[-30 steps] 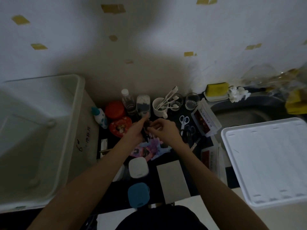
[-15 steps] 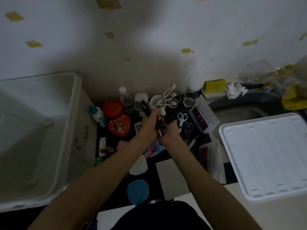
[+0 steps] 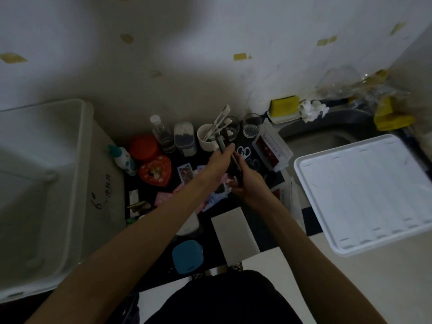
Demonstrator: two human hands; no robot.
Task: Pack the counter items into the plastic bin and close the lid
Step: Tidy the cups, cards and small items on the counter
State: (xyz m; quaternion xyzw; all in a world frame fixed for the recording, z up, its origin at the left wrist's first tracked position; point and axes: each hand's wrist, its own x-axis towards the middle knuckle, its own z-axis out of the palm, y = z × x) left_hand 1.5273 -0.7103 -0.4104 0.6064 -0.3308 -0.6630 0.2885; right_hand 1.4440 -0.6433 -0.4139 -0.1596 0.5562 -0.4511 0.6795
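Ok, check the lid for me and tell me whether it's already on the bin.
No: the white lid lies flat on the right by the sink, while the plastic bin stands open on the left.

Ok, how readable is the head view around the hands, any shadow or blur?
Head view: dim; a broad shadow darkens the wall and the counter. The dark sticks gripped by left hand and right hand blend into it. Wide-angle bending curves the bin and lid.

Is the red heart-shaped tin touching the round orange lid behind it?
Cannot tell. In the head view the heart-shaped tin sits right against the orange lid, their outlines meeting, but the dim picture shows neither contact nor gap.
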